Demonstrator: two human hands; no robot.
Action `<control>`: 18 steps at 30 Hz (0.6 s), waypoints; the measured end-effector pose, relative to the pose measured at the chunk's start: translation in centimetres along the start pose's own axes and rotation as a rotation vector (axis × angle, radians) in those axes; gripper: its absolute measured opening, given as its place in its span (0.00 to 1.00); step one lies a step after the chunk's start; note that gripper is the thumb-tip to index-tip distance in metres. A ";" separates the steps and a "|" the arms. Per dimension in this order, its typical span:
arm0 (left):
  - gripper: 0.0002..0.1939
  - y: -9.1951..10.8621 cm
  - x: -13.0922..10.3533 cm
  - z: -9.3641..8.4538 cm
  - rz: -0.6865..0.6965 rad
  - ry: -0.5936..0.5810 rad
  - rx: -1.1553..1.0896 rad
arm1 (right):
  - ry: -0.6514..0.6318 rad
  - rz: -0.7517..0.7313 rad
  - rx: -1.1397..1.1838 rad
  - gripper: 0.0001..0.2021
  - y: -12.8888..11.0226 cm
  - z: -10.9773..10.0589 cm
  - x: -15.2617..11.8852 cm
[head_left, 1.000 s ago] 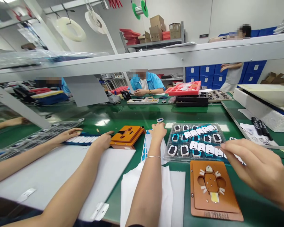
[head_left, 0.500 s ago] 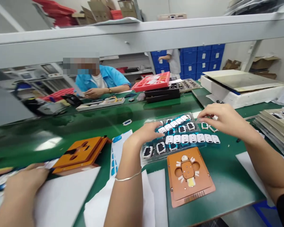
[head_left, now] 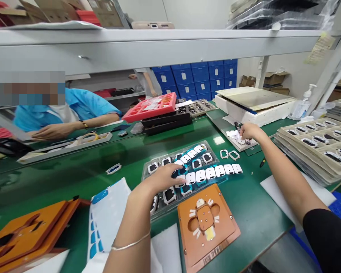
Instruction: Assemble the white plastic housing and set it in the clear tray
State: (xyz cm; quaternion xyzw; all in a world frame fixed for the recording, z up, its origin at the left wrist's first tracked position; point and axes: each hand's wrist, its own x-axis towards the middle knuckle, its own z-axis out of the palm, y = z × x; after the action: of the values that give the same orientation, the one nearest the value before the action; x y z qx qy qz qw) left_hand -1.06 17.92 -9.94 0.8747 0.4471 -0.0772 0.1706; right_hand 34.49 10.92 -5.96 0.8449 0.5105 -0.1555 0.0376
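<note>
My left hand (head_left: 166,176) rests over the clear tray (head_left: 146,167), its fingers apart at the left end of a row of white rounded pieces (head_left: 210,173) on blue film. White frames with dark centres (head_left: 169,195) sit in the tray. Farther off at the right, my right hand (head_left: 249,131) has its fingers closed over a crumpled white scrap (head_left: 235,135) beside a black pen-like item (head_left: 238,126); what is between the fingertips is hidden. An orange fixture (head_left: 193,242) lies in front of the tray.
Two loose white frames (head_left: 224,154) lie right of the tray. Stacked beige trays (head_left: 315,151) stand at the right, a white foam box (head_left: 244,110) behind. Another orange fixture (head_left: 28,227) is at the left. A person in blue (head_left: 88,104) sits across the table.
The view has swung right. My right hand has moved from the loose frames near the tray to the white scrap farther back. The other hand at the lower left has gone out of view.
</note>
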 end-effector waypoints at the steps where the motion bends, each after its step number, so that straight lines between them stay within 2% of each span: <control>1: 0.33 -0.2 0.1 0.0 -0.013 0.005 0.008 | -0.025 0.013 0.013 0.14 0.3 0.0 0.1; 8: 0.31 -0.6 0.4 0.1 -0.044 0.018 0.052 | -0.126 0.024 0.062 0.15 0.8 1.0 0.8; 14: 0.30 -0.4 0.1 -0.1 -0.048 0.017 0.065 | -0.096 0.032 0.001 0.14 0.7 1.3 1.9; 18: 0.29 -0.1 0.0 -0.1 -0.051 0.051 0.058 | -0.034 0.012 -0.057 0.14 1.0 1.6 2.4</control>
State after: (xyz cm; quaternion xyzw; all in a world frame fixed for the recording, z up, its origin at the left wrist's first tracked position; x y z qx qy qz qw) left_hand -1.15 18.06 -9.90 0.8693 0.4709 -0.0723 0.1317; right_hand 36.04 12.11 -8.24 0.8438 0.5088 -0.1548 0.0713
